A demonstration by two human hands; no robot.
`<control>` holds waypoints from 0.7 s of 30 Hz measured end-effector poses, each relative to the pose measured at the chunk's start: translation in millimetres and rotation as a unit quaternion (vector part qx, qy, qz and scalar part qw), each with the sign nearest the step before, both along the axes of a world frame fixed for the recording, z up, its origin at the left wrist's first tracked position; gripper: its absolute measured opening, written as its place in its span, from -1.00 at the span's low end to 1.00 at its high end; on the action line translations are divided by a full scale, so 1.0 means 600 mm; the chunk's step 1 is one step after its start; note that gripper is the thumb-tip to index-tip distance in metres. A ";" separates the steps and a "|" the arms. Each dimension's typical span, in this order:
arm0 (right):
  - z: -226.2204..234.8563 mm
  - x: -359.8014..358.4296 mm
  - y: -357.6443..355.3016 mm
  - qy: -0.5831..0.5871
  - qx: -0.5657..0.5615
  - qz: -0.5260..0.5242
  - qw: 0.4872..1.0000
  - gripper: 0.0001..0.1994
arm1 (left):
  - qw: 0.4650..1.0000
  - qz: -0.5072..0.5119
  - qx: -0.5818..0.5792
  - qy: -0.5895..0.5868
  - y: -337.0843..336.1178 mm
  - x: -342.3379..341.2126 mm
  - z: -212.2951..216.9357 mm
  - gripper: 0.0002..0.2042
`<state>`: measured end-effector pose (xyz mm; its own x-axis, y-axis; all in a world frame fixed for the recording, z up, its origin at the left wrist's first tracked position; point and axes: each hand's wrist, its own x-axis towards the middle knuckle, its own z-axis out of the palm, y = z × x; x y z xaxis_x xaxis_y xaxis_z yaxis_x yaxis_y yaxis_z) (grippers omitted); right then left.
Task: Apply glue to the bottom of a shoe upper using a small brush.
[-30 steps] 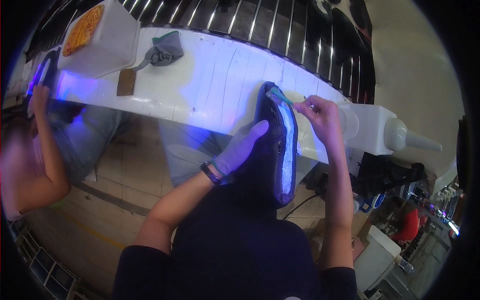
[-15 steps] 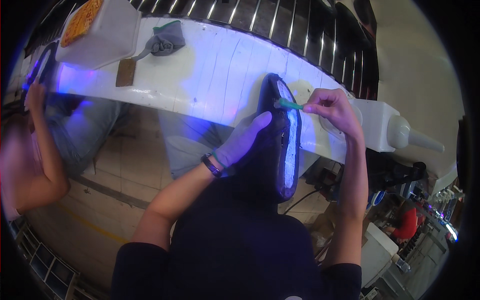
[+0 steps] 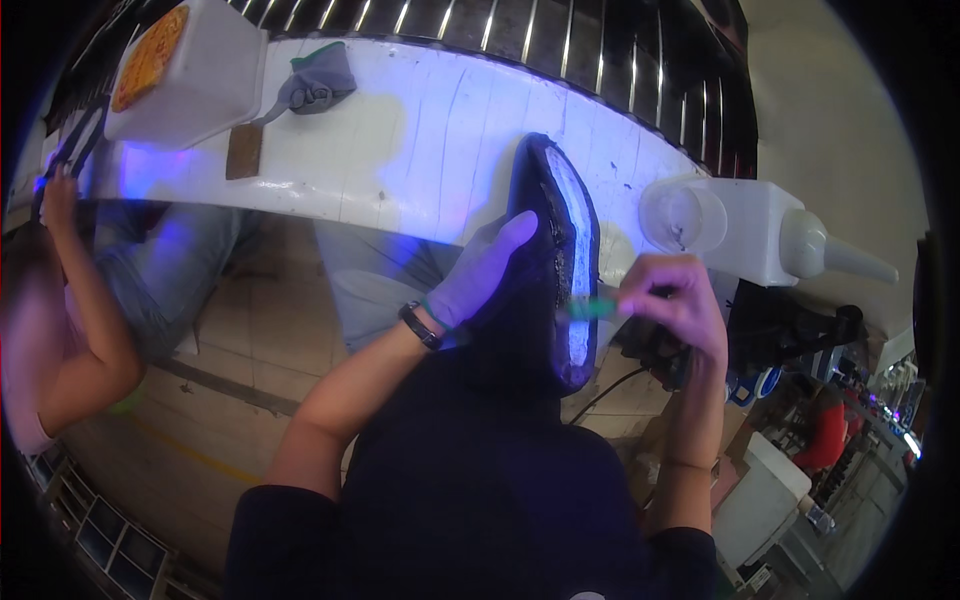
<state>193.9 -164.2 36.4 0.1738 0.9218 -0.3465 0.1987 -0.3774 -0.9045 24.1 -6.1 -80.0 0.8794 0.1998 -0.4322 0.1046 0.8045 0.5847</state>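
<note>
A black shoe [image 3: 548,225] is held on its side over the table's near edge, its long bottom face to the right with a pale strip [image 3: 578,250] glowing bluish under the light. My left hand [image 3: 478,272], in a thin light glove, is closed around the shoe's left side with the thumb on top. Between thumb and fingers, my right hand [image 3: 672,298] pinches a small green-handled brush [image 3: 592,309]. The brush tip, smeared by motion, lies across the lower half of the shoe's bottom. My left fingers are mostly hidden beneath the shoe.
Right of the shoe are a clear cup [image 3: 690,215] and a white nozzle bottle [image 3: 758,235]. A white container [image 3: 195,80], grey cloth [image 3: 322,80] and brown block [image 3: 243,152] occupy the table's left. Metal rollers [image 3: 540,32] run behind. A co-worker's arm [image 3: 98,300] is at left.
My right hand has drawn the brush down along the shoe's bottom toward me, uncovering the clear cup. My left hand keeps its hold on the shoe, nearly in place.
</note>
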 end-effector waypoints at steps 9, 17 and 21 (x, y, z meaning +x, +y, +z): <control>0.013 -0.007 0.006 -0.157 0.008 -0.059 0.986 -0.87 | 0.998 0.009 -0.065 -0.001 -0.002 -0.003 -0.021 -0.60; 0.010 -0.019 0.008 -0.171 -0.015 -0.097 0.980 -0.83 | 1.000 -0.018 -0.009 0.016 0.005 -0.003 -0.019 -0.57; -0.005 -0.012 0.022 -0.204 -0.034 -0.152 0.967 -0.84 | 0.998 0.008 -0.064 0.010 -0.002 0.002 0.002 -0.55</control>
<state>186.7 -151.1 33.3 0.5679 0.7842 -0.2502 0.4038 -0.5303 -0.7455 25.2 -7.2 -78.7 0.8673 0.1550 -0.4730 0.1029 0.8739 0.4751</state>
